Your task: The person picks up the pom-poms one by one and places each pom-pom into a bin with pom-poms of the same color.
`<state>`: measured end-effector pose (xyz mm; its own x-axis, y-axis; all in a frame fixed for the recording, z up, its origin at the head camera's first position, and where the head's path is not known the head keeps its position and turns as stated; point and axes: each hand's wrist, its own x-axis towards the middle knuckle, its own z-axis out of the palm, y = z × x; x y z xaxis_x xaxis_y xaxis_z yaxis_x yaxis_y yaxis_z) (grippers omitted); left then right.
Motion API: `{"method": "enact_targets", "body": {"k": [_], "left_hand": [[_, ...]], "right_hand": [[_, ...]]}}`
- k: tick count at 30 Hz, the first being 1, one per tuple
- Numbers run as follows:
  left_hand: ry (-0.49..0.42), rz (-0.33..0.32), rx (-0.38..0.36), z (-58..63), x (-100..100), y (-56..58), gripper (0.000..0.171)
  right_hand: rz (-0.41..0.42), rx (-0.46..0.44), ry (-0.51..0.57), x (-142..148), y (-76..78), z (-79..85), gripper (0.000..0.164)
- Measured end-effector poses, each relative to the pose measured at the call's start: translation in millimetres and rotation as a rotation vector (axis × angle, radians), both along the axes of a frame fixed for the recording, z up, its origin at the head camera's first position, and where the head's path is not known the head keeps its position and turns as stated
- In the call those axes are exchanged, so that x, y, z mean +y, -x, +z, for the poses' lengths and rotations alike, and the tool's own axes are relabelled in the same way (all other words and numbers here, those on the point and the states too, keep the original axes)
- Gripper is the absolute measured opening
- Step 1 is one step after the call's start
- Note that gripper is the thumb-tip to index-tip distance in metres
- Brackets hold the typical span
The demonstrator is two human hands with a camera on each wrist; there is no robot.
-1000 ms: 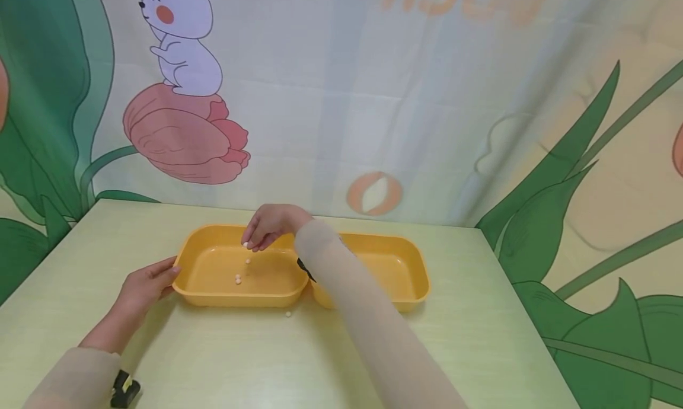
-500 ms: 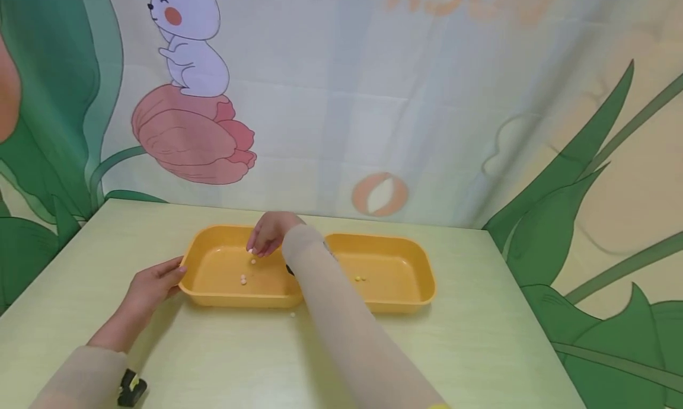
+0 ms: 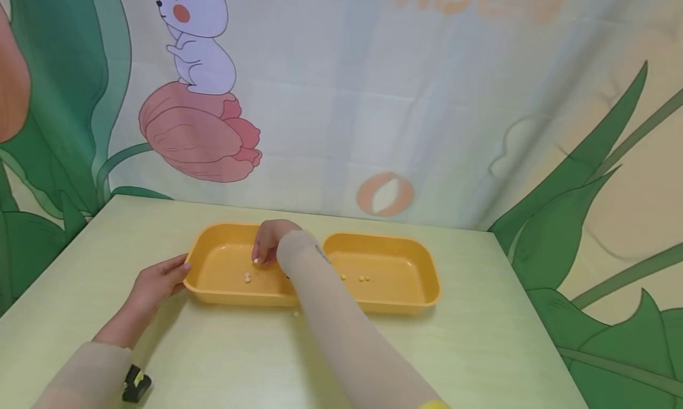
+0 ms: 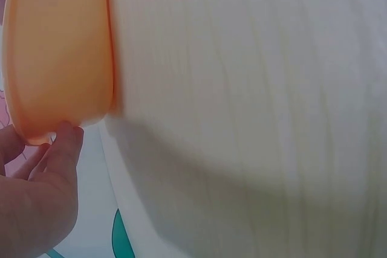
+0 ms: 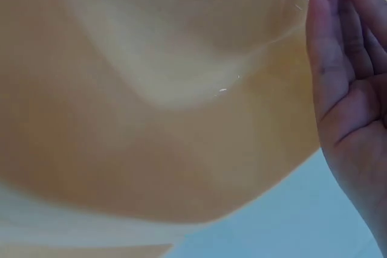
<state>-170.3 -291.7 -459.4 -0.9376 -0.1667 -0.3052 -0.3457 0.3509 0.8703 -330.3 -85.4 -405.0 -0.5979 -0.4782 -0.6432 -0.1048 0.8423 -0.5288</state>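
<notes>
In the head view my left hand [image 3: 157, 284] holds the left end of a yellow plastic tray [image 3: 235, 299]. The left wrist view shows its thumb and fingers pinching the tray's rim [image 4: 57, 58]. My right hand [image 3: 268, 243] reaches down inside this tray, fingertips together at a small white ball [image 3: 256, 261] low over the tray floor. Its fingers [image 5: 329, 58] point up and away in the right wrist view. Near them lies a pair of small pale pink balls [image 3: 248, 277]. The right sleeve hides the tray's right end.
A second yellow tray [image 3: 402, 272] stands close on the right, with a few small yellow balls [image 3: 363, 278] on its floor. One pale ball [image 3: 296, 313] lies on the table [image 3: 224, 361] before the trays. A printed curtain [image 3: 299, 101] hangs behind.
My right hand has sunk deeper into the left tray, bringing its fingertips down to where a loose ball lay. The right sleeve has uncovered more yellow balls. My left hand keeps its hold.
</notes>
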Motion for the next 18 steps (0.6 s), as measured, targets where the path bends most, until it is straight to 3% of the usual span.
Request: {"method": "enact_targets", "body": {"k": [12,18], "left_hand": [[-0.006,0.009,-0.013,0.7,1,0.4,0.062],[-0.01,0.014,-0.012,-0.6,1,1.1,0.061]], "right_hand": [[0.015,0.017,-0.062,-10,9.4,-18.0,0.011],[0.054,-0.013,-0.136,-14,7.4,-14.6,0.013]]}}
